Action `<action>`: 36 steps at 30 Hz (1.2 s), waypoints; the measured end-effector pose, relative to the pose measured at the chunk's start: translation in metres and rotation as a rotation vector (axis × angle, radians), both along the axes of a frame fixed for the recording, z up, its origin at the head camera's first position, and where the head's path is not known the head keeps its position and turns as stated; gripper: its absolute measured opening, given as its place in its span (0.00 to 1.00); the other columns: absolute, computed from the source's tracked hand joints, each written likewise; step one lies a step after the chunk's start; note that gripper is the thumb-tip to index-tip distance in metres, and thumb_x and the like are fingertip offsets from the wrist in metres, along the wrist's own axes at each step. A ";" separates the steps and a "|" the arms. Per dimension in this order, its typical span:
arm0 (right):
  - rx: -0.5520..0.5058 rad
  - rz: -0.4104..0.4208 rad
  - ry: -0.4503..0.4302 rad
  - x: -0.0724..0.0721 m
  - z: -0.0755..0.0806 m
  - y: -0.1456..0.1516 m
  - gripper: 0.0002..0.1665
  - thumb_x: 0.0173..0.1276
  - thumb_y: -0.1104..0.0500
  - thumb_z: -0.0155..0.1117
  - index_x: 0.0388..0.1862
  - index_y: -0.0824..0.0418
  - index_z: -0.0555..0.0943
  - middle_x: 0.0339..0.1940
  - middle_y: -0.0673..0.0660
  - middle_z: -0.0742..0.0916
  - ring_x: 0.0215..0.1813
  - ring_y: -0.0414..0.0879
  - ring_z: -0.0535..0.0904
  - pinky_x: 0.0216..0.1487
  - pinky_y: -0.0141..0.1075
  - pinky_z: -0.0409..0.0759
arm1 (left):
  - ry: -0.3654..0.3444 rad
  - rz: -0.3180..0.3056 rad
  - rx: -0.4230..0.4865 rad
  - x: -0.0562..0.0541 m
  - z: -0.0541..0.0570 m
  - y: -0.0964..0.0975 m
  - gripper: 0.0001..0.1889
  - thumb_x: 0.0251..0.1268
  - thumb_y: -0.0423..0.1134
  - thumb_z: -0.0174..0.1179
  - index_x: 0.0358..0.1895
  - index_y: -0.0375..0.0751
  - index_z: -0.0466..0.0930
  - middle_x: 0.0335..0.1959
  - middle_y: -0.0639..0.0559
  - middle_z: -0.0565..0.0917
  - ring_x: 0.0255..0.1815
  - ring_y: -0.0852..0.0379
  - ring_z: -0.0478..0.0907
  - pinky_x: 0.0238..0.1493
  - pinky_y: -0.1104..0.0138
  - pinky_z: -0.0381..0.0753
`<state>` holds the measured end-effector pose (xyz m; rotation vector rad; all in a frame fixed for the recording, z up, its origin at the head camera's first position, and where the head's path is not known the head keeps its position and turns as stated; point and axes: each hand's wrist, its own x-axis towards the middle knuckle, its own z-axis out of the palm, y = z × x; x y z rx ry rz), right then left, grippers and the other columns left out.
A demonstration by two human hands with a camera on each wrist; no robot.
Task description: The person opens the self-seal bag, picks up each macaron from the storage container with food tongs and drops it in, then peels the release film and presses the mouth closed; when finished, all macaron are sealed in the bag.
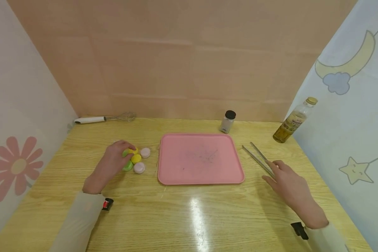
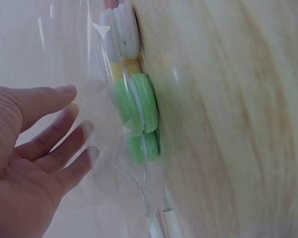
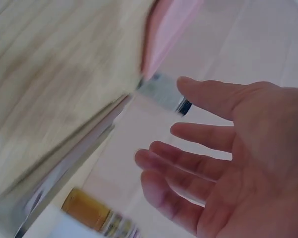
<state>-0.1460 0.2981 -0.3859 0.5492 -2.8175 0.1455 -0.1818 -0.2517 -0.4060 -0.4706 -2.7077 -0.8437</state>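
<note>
1. Six macarons [image 1: 136,159], green, yellow and pale pink, lie clustered on the table [image 1: 163,217] under and just beside the fingertips of the left hand [image 1: 113,158], left of the pink tray [image 1: 201,181].
2. The tongs [image 1: 257,160] lie on the table right of the tray, tips pointing away from the person; the right hand [image 1: 289,183] hangs over their near end.
3. From the head, the left hand seems to touch the macarons; the left wrist view shows a gap, and the pale filling between the green shells.
4. The right wrist view shows the tongs' broad near end, which the right hand covers in the head view.
5. Both hands are empty, fingers spread and gently bent, thumbs apart from them; both forearms reach forward.
</note>
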 end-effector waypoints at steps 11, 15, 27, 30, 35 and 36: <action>-0.141 0.249 -0.047 0.006 -0.002 -0.092 0.20 0.68 0.58 0.72 0.58 0.60 0.84 0.38 0.50 0.87 0.32 0.39 0.80 0.24 0.29 0.74 | 0.002 -0.032 0.052 -0.005 0.004 0.002 0.14 0.67 0.24 0.60 0.55 0.31 0.82 0.53 0.37 0.80 0.50 0.38 0.79 0.43 0.49 0.80; -0.215 0.324 -0.146 0.005 -0.005 -0.122 0.16 0.71 0.59 0.69 0.56 0.61 0.85 0.37 0.46 0.87 0.33 0.33 0.77 0.30 0.29 0.77 | 0.004 -0.038 0.027 -0.010 0.006 0.006 0.12 0.70 0.25 0.59 0.53 0.30 0.82 0.51 0.37 0.81 0.42 0.43 0.79 0.38 0.54 0.78; -0.813 0.417 -0.703 0.020 -0.022 -0.235 0.13 0.77 0.63 0.61 0.55 0.69 0.83 0.40 0.58 0.89 0.38 0.43 0.86 0.37 0.33 0.84 | -0.150 -0.178 -0.091 -0.040 0.013 0.015 0.13 0.74 0.27 0.55 0.58 0.28 0.79 0.56 0.36 0.80 0.58 0.37 0.77 0.56 0.45 0.76; -1.105 0.299 -0.917 0.027 -0.029 -0.267 0.13 0.76 0.66 0.61 0.54 0.74 0.81 0.39 0.62 0.89 0.41 0.54 0.88 0.42 0.39 0.86 | -0.195 -0.210 -0.125 -0.048 0.012 0.018 0.15 0.76 0.27 0.52 0.60 0.25 0.76 0.58 0.33 0.79 0.60 0.35 0.75 0.58 0.43 0.75; -1.486 0.127 -1.106 0.032 -0.038 -0.312 0.17 0.74 0.72 0.58 0.57 0.82 0.75 0.43 0.71 0.86 0.49 0.64 0.86 0.50 0.43 0.84 | -0.237 -0.210 -0.167 -0.063 0.006 0.018 0.18 0.79 0.30 0.50 0.64 0.22 0.72 0.62 0.29 0.76 0.64 0.33 0.72 0.63 0.42 0.70; -1.536 0.096 -1.115 0.032 -0.040 -0.319 0.17 0.74 0.72 0.58 0.57 0.83 0.74 0.43 0.71 0.86 0.50 0.64 0.85 0.51 0.42 0.84 | -0.252 -0.208 -0.164 -0.066 0.004 0.018 0.19 0.79 0.31 0.49 0.65 0.22 0.71 0.62 0.29 0.75 0.64 0.33 0.71 0.64 0.42 0.70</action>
